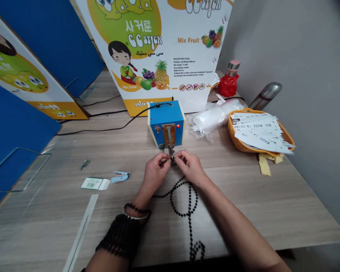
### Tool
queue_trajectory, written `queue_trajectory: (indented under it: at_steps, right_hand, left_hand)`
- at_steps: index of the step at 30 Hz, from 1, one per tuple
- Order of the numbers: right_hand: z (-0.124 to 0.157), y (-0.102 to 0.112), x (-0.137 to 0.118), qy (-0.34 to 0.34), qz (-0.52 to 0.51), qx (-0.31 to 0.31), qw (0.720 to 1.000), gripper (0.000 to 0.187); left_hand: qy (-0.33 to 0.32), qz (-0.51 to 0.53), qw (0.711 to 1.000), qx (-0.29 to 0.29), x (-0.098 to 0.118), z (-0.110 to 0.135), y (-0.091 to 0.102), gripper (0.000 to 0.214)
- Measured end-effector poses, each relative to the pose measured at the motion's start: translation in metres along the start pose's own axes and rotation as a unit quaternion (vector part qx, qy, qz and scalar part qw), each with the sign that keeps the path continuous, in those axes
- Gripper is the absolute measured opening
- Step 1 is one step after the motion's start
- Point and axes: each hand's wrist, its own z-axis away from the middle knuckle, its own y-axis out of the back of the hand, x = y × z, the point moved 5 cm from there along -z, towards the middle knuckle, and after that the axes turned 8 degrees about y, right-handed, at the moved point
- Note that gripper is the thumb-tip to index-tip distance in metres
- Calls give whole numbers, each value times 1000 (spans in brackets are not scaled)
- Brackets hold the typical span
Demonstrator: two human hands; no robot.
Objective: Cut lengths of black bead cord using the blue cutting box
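Note:
A small blue machine (167, 122) with a lit red lamp stands on the table, a metal rod sticking out of its front. At the rod's tip, my left hand (156, 172) pinches a part of a black bead string (171, 202). My right hand (190, 166) pinches the same string from the other side, close to the left. The rest of the string loops across the tabletop and trails to the front edge. What exactly lies between the fingertips is too small to make out. Several black bead strands (121, 234) wrap my left forearm.
An orange basket (234, 141) of printed paper strips stands at the right, beside a plastic bag (211, 117) and a steel flask (266, 96). A light-blue stapler (120, 176) and a small packet (94, 183) lie left. A large printed carton (192, 79) stands behind the machine.

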Motion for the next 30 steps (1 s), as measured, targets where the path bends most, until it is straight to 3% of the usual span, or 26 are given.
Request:
queue_trajectory:
  at_steps: [13,30]
  right_hand:
    - [2,-1,-3,9,-11,-8,1000,11]
    - [21,-3,1,-50,-28,-2,998,15]
  left_hand:
    - [6,5,1000,-2,-6,2,-1,17]
    - [57,53,997,-17,-3,19,-5,20]
